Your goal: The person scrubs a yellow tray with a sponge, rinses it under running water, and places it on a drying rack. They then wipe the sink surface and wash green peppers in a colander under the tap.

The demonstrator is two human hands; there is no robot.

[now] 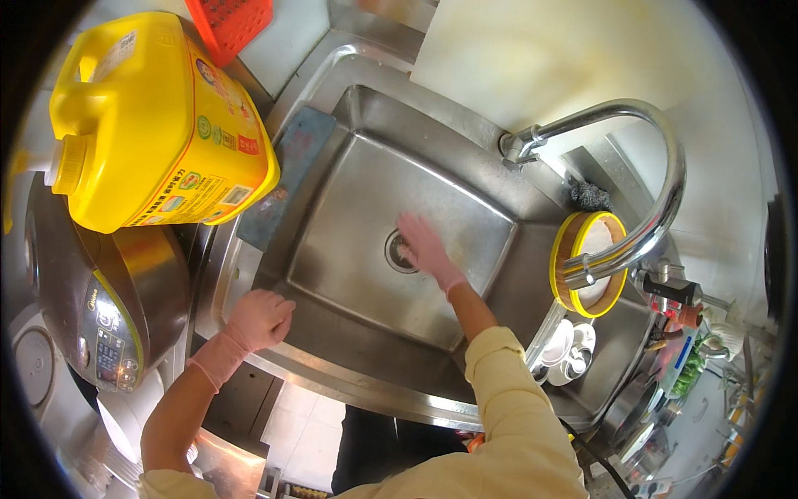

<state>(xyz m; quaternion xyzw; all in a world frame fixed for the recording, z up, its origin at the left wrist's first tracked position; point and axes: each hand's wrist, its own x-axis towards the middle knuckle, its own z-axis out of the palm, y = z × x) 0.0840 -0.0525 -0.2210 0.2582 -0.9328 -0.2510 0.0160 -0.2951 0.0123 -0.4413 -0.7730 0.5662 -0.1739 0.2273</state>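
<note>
Both my hands wear thin pink gloves. My right hand (425,248) is over the floor of a stainless steel sink basin (368,181), its fingers stretched towards the drain (399,251) and partly covering it. The hand looks slightly blurred, and nothing shows in it. Whether the fingertips touch the metal I cannot tell. Curled into a loose fist, my left hand (260,319) is by the basin's near left edge, with no object visible in it. A chrome gooseneck faucet (670,150) rises behind the basin, its spout swung right over the neighbouring basin.
A large yellow detergent jug (156,125) with a pump stands left, near a Midea rice cooker (103,312). A grey whetstone-like slab (290,174) lies along the basin's left rim. Right are a round yellow-rimmed sieve (561,262), a steel scourer (590,196) and white dishes (559,343).
</note>
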